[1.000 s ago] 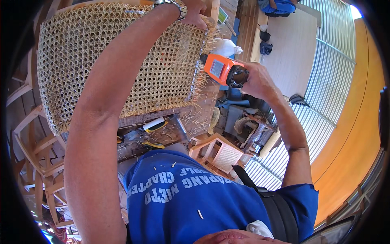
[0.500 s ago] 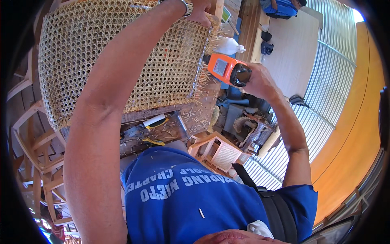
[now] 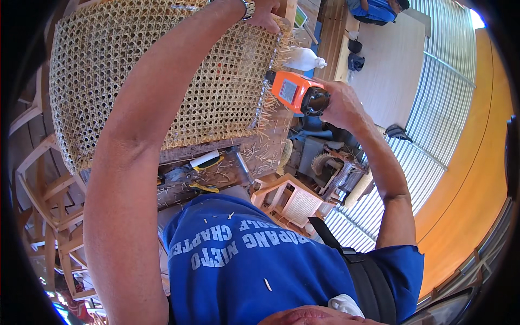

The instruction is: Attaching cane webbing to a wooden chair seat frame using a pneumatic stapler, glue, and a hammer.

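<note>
A woven cane panel (image 3: 216, 103) with frayed strand ends along its right edge lies at upper left. My left hand (image 3: 264, 15) is at the panel's far right corner, its fingers bent down against the edge; part of the hand is cut off by the picture's top. My right hand (image 3: 342, 105) is closed round an orange-and-black power tool (image 3: 292, 93). The tool's dark nose meets or nearly meets the panel's right edge; the exact contact is too small to tell. Much of the panel is hidden behind my left forearm.
A white bottle (image 3: 306, 58) lies beyond the tool. Yellow-and-black hand tools (image 3: 208, 162) and cane scraps lie on the wooden bench (image 3: 233, 176) nearer me. Wooden chair frames (image 3: 51, 195) stand at left, a small chair (image 3: 290, 200) below. Another person (image 3: 374, 12) is at the far right.
The power tool and my right hand have shifted slightly left along the panel's right edge. The panel has also moved a little left, with my left hand still at its corner.
</note>
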Motion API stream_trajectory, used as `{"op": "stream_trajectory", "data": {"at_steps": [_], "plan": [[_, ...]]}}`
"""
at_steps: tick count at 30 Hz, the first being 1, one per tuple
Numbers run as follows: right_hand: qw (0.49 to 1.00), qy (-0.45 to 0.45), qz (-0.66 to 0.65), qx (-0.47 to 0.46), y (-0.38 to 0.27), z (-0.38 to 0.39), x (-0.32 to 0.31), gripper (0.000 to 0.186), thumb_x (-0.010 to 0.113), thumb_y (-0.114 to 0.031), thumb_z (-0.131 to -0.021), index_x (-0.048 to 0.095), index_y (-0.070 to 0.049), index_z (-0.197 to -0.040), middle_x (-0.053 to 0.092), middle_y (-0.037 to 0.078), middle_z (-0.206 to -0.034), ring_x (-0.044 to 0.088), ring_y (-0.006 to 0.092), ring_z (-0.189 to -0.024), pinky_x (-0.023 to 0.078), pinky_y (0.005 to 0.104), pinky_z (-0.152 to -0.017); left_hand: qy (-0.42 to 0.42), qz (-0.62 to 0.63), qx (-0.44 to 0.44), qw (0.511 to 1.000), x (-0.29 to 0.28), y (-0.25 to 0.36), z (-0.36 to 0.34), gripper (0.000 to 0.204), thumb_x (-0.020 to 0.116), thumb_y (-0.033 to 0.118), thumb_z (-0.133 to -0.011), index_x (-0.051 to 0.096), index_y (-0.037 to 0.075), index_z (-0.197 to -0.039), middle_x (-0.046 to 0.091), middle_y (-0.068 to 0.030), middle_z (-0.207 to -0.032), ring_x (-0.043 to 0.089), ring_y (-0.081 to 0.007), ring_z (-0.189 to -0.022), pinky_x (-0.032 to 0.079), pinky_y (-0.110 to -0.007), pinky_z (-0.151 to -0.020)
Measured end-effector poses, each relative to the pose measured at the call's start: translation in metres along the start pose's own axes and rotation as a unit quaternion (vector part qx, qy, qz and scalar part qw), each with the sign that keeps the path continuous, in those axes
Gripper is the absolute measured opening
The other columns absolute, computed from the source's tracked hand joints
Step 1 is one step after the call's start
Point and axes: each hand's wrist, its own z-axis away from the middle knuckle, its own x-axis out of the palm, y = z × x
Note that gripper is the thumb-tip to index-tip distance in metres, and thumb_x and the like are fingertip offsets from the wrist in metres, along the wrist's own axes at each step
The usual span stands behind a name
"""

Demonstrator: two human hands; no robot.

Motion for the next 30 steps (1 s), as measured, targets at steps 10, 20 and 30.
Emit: {"op": "stream_trajectory", "data": {"at_steps": [10,20,30], "plan": [[0.997,-0.023,-0.050,0.053,0.002,0.011,-0.002,0.050,0.077,-0.002,-0.070,0.070,-0.008,-0.119,0.073,0.018,-0.090,0.071,0.0329,-0.081,0.055,0.0381,-0.078,0.062,0.000,0.050,0.997,0.000,0.009,0.011,0.053,0.077,0.055,-0.073,0.078,0.007,-0.097,0.076,-0.0153,-0.096,0.072,-0.0287,-0.092,0.056,-0.041,-0.081],[0.999,-0.044,0.028,0.011,-0.002,0.003,0.005,0.056,0.073,-0.003,-0.072,0.068,-0.015,-0.127,0.072,0.020,-0.094,0.070,0.0376,-0.088,0.054,0.0428,-0.081,0.006,0.035,0.069,0.997,0.008,-0.018,-0.009,0.050,0.080,0.047,-0.073,0.075,0.005,-0.100,0.075,-0.0158,-0.094,0.071,-0.0273,-0.085,0.055,-0.040,-0.075],[0.997,-0.058,0.016,0.044,0.005,0.003,0.005,0.056,0.072,-0.002,-0.072,0.069,-0.015,-0.126,0.074,0.018,-0.097,0.070,0.0380,-0.089,0.054,0.0424,-0.081,0.127,0.071,0.077,0.986,-0.005,0.014,0.019,0.046,0.082,0.040,-0.074,0.074,0.004,-0.102,0.075,-0.0158,-0.092,0.071,-0.0287,-0.084,0.055,-0.040,-0.074]]}}
